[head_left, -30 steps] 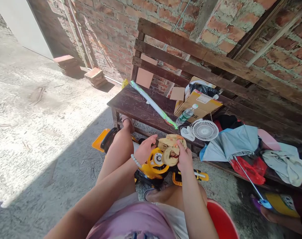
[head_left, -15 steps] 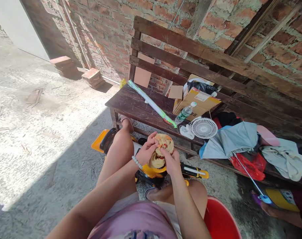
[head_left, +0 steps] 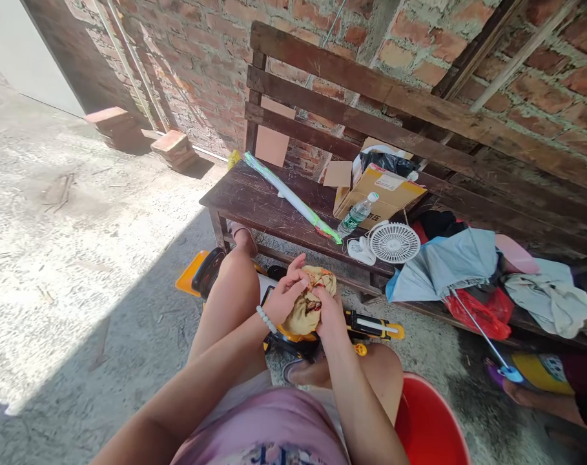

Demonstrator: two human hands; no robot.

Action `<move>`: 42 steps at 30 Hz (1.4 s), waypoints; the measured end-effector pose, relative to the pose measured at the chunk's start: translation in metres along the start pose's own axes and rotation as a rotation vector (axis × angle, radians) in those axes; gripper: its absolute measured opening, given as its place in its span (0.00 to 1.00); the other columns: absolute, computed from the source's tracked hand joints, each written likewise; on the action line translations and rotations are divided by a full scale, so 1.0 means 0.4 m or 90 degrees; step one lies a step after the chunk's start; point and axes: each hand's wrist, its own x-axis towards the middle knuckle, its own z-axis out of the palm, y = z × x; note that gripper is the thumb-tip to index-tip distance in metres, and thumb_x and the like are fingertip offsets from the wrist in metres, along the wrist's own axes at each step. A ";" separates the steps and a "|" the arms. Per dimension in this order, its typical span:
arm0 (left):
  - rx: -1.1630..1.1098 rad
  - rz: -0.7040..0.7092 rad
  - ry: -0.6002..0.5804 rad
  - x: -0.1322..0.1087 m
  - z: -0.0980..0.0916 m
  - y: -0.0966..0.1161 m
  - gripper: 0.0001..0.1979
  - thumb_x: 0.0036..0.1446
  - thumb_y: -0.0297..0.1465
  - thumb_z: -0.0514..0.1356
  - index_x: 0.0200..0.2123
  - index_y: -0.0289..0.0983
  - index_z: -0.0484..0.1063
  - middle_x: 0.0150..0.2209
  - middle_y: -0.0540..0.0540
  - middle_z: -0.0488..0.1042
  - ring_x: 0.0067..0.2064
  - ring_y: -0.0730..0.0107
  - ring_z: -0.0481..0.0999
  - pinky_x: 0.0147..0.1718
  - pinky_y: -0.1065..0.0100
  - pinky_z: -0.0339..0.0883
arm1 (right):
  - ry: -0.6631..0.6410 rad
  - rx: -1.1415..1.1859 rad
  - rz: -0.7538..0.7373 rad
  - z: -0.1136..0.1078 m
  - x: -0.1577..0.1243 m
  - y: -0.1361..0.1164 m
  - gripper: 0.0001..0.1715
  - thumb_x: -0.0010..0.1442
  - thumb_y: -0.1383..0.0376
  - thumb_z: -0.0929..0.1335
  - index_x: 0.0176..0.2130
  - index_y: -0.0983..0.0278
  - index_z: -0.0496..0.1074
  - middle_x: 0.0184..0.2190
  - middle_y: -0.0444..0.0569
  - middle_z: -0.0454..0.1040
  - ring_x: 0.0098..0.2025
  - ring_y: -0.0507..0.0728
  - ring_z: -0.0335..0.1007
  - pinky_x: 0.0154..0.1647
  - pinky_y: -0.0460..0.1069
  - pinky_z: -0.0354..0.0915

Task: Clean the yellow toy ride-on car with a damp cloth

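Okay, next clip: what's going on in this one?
A seated person holds a crumpled tan cloth with red print in both hands. The left hand and right hand each have a closed grip on it, just above a yellow toy vehicle on the ground by their knees. In front stands a wooden bench carrying a cardboard box, a water bottle, a small white fan and a blue umbrella.
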 end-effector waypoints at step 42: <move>-0.049 -0.005 -0.148 0.000 -0.025 -0.005 0.23 0.67 0.55 0.61 0.30 0.42 0.73 0.76 0.46 0.62 0.79 0.50 0.54 0.69 0.49 0.64 | 0.131 -0.107 -0.023 -0.126 0.033 0.053 0.20 0.37 0.60 0.79 0.34 0.63 0.79 0.31 0.47 0.85 0.33 0.59 0.79 0.36 0.51 0.75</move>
